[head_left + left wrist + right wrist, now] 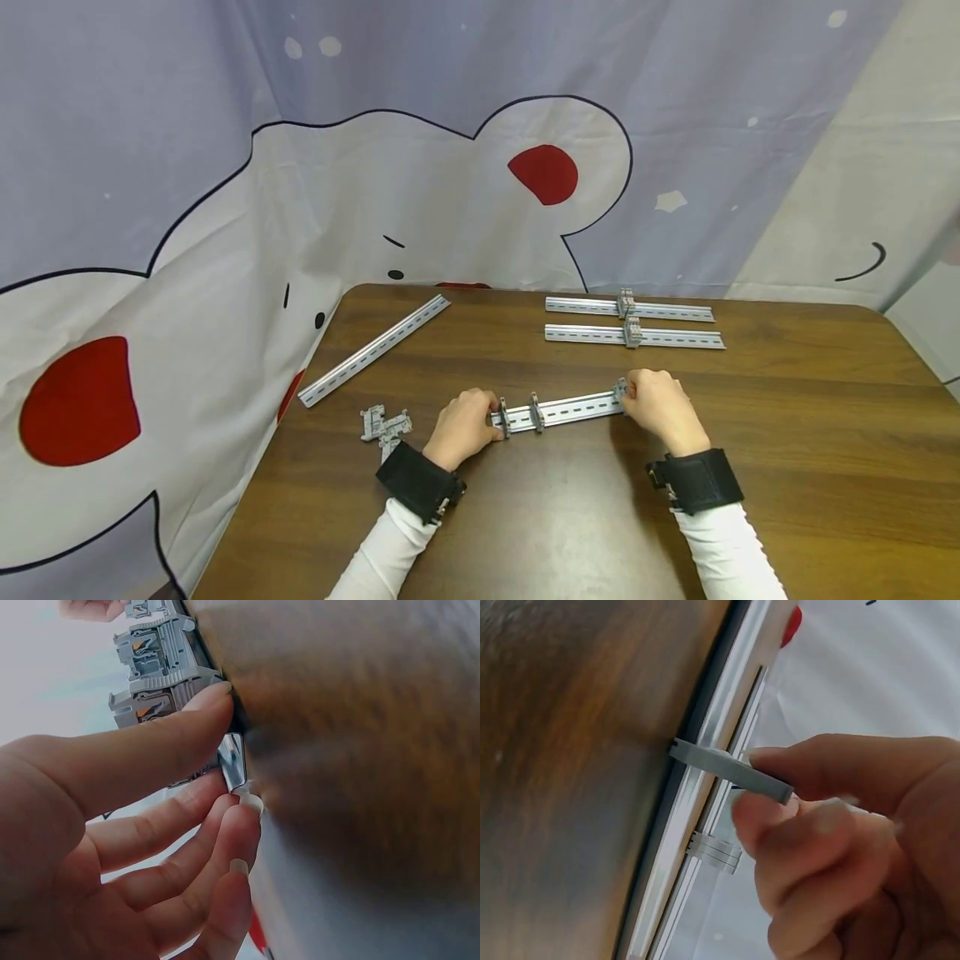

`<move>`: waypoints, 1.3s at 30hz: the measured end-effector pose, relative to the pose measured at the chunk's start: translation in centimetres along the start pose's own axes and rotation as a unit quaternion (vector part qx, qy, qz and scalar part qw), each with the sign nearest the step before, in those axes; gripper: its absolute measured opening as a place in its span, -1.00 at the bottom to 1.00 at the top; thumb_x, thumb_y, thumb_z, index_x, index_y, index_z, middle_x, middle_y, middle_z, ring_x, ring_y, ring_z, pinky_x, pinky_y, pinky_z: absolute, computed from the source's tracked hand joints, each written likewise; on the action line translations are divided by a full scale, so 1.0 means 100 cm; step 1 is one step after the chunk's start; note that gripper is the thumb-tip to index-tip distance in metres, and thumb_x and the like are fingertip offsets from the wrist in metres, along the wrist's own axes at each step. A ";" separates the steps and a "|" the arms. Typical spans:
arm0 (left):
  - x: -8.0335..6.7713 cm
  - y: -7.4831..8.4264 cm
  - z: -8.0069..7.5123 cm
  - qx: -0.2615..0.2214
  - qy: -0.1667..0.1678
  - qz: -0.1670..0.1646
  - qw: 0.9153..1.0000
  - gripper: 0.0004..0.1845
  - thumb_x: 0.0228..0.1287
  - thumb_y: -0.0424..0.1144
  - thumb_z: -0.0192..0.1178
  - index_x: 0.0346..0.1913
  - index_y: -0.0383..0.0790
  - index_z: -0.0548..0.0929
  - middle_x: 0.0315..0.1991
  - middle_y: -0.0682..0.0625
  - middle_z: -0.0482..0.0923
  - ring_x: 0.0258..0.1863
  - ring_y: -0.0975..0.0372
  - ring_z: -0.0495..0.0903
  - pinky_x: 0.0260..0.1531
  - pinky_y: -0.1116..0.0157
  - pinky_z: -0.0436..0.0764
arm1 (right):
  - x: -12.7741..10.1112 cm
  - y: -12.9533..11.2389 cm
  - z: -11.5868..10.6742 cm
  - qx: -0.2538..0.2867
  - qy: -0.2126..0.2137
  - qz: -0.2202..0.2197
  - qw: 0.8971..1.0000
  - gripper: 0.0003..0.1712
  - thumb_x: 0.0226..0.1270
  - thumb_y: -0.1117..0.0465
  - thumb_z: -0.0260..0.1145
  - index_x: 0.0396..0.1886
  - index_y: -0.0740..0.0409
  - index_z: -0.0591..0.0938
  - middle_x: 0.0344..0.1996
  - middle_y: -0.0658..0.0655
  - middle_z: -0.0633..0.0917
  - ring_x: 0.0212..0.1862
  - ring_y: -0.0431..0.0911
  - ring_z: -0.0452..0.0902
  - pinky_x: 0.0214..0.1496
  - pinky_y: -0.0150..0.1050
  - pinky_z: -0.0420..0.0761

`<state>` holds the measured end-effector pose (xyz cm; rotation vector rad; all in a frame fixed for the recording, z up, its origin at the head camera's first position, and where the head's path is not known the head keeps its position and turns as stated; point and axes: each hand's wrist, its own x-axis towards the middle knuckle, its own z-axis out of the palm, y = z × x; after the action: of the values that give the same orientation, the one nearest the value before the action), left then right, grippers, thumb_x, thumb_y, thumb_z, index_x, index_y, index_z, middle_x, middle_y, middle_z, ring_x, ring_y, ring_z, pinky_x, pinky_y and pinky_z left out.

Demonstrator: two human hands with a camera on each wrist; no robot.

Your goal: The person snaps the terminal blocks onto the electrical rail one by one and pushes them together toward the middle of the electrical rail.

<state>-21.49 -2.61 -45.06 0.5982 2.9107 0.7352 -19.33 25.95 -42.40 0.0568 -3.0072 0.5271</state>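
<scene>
A short slotted metal rail (pixel 570 409) lies across the middle of the brown table (pixel 787 433). My left hand (pixel 486 418) pinches the rail's left end (pixel 232 759) between thumb and fingers, right beside a grey terminal block (pixel 504 417). A second block (pixel 536 412) sits a little further along the rail. At the rail's right end, my right hand (pixel 632 397) pinches a third grey terminal block (pixel 731 771) that sits on the rail (pixel 697 817). In the left wrist view the two near blocks (pixel 161 664) stand close to my thumb.
Several loose grey terminal blocks (pixel 385 425) lie left of my left hand. A long bare rail (pixel 375 350) lies diagonally at the table's left edge. Two more rails (pixel 630 310) (pixel 634 337), each with a block on it, lie at the back. A patterned curtain hangs behind.
</scene>
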 end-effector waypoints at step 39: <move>-0.001 0.002 0.005 0.015 0.020 0.014 1.000 -0.69 -0.11 -0.20 0.54 -0.30 -0.22 0.67 -0.38 -0.01 0.58 -0.38 0.11 0.62 -0.47 0.18 0.53 | 0.018 0.006 -0.007 0.035 -0.155 0.026 0.987 -0.63 0.01 0.32 0.11 -0.89 -0.05 0.31 -0.91 -0.14 0.37 -0.71 -0.20 0.30 -0.58 -0.36 0.23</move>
<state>-21.23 -2.24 -45.39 0.6344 2.9615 0.7165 -21.10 26.75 -41.81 0.0729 -3.2982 0.6899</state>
